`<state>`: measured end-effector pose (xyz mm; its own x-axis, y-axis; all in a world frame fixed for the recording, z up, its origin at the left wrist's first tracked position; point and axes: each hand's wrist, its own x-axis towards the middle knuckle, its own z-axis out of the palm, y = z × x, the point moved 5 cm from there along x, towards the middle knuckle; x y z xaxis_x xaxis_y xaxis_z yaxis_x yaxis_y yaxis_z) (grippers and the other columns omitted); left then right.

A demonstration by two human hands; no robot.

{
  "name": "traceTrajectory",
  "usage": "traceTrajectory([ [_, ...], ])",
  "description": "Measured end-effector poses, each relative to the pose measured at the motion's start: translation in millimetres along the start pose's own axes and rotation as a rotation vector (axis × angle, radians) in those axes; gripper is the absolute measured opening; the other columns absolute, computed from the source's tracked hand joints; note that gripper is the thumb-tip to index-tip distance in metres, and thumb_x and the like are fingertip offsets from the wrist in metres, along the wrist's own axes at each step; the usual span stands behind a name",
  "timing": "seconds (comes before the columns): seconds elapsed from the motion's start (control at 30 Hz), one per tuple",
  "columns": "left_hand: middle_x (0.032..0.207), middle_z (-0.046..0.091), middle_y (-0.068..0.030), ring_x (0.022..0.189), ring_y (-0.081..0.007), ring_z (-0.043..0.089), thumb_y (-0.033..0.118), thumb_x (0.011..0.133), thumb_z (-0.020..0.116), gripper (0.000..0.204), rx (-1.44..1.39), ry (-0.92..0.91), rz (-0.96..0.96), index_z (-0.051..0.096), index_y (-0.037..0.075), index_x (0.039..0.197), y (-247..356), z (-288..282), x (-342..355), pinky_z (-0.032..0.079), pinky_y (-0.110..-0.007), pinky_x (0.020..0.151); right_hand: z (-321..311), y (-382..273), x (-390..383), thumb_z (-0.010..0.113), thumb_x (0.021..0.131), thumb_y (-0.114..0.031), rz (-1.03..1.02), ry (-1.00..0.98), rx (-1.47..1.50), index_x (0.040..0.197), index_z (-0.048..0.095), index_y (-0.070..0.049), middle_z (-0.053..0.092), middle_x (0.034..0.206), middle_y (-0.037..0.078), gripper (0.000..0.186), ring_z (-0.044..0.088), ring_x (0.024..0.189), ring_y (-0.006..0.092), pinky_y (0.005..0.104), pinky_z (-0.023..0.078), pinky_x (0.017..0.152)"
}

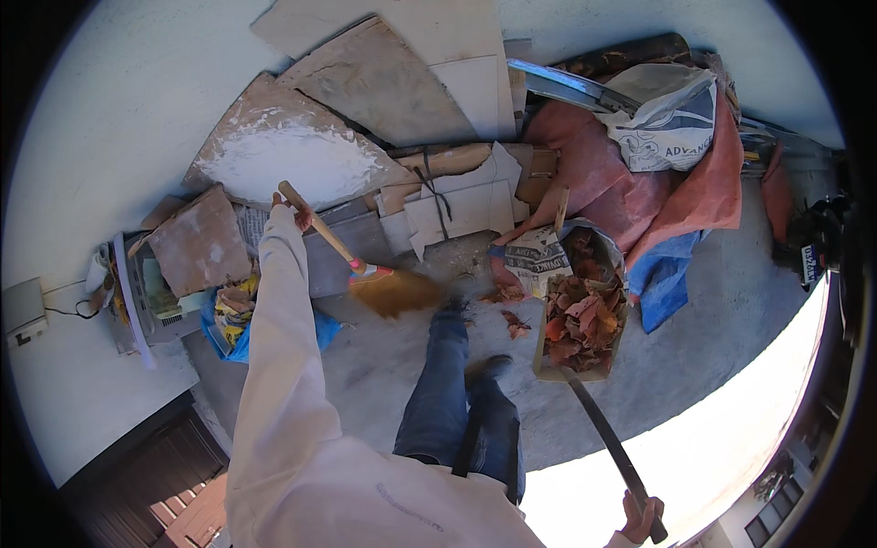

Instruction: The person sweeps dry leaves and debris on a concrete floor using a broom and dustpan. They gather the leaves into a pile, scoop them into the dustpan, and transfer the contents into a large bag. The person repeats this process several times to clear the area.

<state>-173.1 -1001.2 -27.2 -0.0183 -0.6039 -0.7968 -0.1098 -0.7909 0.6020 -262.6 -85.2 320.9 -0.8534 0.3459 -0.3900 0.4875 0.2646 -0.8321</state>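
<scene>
Your left hand [292, 214] has its fingers clamped on the broom [365, 271], your right hand [636, 521] on the dark handle [610, 434] of the boxy dustpan [548, 371], on the floor [375, 384], heaped with leaves [577, 315]; tipping it sharply could spill them.

Capital lettering is readable on the white sack [671, 123] atop the red tarp [598, 160]. Similar lettering marks the second sack [537, 258] at the leaf container [600, 374]. A vehicle plate [808, 263] bears characters.
</scene>
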Motion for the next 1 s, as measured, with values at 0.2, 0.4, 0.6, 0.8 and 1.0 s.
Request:
traceTrajectory([
  [0.2, 0.082, 0.058, -0.0111, 0.06, -0.022, 0.056, 0.064, 0.082, 0.02, 0.064, 0.141, 0.092, 0.089, 0.044, 0.019, 0.12, 10, 38, 29, 0.047, -0.039, 0.058, 36, -16, -3, 0.053, 0.081, -0.023, -0.049, 0.072, -0.189, 0.091, 0.042, -0.003, 0.047, 0.087, 0.013, 0.025, 0.058, 0.075, 0.0328, 0.0325, 0.054, 0.065],
  [0.4, 0.082, 0.059, -0.0105, 0.065, -0.0204, 0.058, 0.05, 0.082, 0.045, 0.045, 1.024, -0.004, -0.056, 0.051, 0.018, 0.113, -138, 117, 31, 0.047, -0.042, 0.059, 34, -24, -8, 0.051, 0.083, -0.022, 0.008, 0.085, -0.152, 0.092, 0.041, -0.003, 0.048, 0.088, 0.013, 0.024, 0.059, 0.078, 0.0334, 0.0334, 0.054, 0.067],
  [0.6, 0.068, 0.056, -0.0031, 0.053, -0.014, 0.053, 0.046, 0.069, 0.065, 0.058, 1.579, -0.646, 0.535, 0.052, 0.01, 0.112, -334, 243, -60, 0.045, -0.029, 0.046, 42, -34, 1, 0.05, 0.08, -0.002, -0.091, 0.02, -0.205, 0.093, 0.041, 0.004, 0.044, 0.088, 0.013, 0.017, 0.057, 0.085, 0.0287, 0.0327, 0.055, 0.067],
  [0.8, 0.076, 0.056, -0.0049, 0.061, -0.0147, 0.055, 0.051, 0.061, 0.069, 0.081, 1.295, -0.499, -0.014, 0.04, 0.009, 0.125, -450, 361, -158, 0.047, -0.028, 0.053, 29, -43, 14, 0.052, 0.081, -0.024, -0.035, 0.1, -0.128, 0.091, 0.043, -0.001, 0.054, 0.094, 0.023, 0.026, 0.059, 0.084, 0.0364, 0.0357, 0.054, 0.066],
  [1.0, 0.108, 0.053, -0.0094, 0.103, -0.0228, 0.049, 0.036, 0.079, 0.052, 0.055, 1.69, -0.549, 0.45, 0.041, 0.006, 0.123, -490, 394, -151, 0.04, -0.032, 0.088, 24, -61, 15, 0.056, 0.079, -0.027, -0.153, -0.052, -0.229, 0.091, 0.046, 0.0, 0.049, 0.105, 0.033, 0.031, 0.056, 0.09, 0.04, 0.0398, 0.054, 0.067],
])
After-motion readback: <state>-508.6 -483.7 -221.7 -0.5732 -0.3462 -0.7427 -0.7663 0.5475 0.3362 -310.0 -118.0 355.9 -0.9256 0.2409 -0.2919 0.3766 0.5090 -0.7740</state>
